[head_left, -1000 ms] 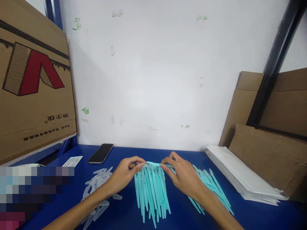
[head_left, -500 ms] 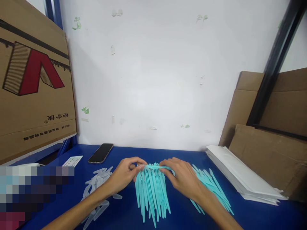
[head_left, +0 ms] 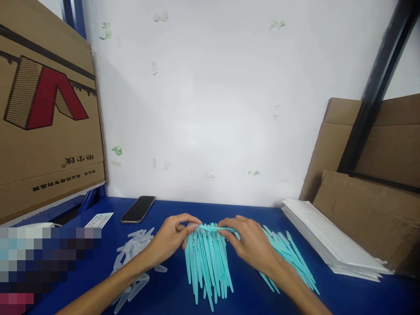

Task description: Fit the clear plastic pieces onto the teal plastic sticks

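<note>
My right hand point(head_left: 248, 238) pinches a slim turquoise eyebrow razor point(head_left: 210, 229), held level from side to side. My left hand point(head_left: 173, 234) is closed at the razor's other end, thumb and finger on what looks like a small clear cap, mostly hidden by the fingertips. Just under both hands lies a fanned pile of turquoise razors point(head_left: 208, 267), narrow ends towards me. A looser group of razors point(head_left: 292, 253) lies to the right, partly behind my right forearm. Translucent caps point(head_left: 138, 288) are heaped on the left, partly covered by my left forearm.
On the blue table point(head_left: 243, 284), a phone point(head_left: 138, 209) and a printed card point(head_left: 99, 220) lie at the back left. White envelopes point(head_left: 334, 240) are stacked at right beside cardboard point(head_left: 367, 214). A large carton point(head_left: 49, 109) stands left. A white wall point(head_left: 213, 100) closes the back.
Both hands stay in almost the same place, still at the two ends of the razor. The left fingertips have shifted very slightly along its end. The piles are unchanged.
</note>
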Motion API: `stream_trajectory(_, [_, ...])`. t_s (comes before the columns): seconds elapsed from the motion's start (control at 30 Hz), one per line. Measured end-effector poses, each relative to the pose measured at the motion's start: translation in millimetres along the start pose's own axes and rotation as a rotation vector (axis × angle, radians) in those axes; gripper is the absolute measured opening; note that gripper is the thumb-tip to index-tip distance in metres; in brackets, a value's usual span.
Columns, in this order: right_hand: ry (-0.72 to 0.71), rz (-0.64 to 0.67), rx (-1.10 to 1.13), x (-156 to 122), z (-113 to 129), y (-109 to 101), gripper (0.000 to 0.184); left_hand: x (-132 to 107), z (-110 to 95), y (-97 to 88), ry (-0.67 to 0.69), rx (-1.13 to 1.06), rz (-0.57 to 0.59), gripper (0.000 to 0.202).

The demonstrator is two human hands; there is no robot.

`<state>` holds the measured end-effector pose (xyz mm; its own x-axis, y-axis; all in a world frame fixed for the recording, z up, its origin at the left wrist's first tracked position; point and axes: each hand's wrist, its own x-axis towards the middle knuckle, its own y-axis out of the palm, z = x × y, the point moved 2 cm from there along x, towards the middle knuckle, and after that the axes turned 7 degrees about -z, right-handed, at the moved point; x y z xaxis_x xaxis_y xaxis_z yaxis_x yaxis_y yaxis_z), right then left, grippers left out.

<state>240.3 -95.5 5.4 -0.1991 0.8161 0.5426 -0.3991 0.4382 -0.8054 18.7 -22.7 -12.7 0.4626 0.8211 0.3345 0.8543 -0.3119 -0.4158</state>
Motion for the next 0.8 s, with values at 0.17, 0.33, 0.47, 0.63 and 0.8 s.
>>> stream_trajectory(0.17, [-0.014, -0.015, 0.049, -2, 1, 0, 0.029, 1, 2, 0.1, -0.02, 0.015, -0.008, 0.039])
stream_trajectory(0.33, [0.012, -0.006, 0.13, -1, 5, 2, 0.029, -1, -1, 3.0, -0.008, 0.03, 0.058, 0.038])
stream_trajectory(0.47, [0.014, 0.01, 0.151, -2, 8, 3, 0.028, -5, -2, 8.2, -0.006, 0.052, 0.097, 0.037])
stream_trajectory(0.63, [0.025, 0.014, 0.18, -3, 8, 4, 0.027, -8, -1, 10.0, -0.032, 0.044, 0.083, 0.04])
stream_trajectory(0.8, [0.031, 0.008, 0.208, -4, 10, 7, 0.027, -9, -2, 11.5, -0.067, 0.016, 0.077, 0.041])
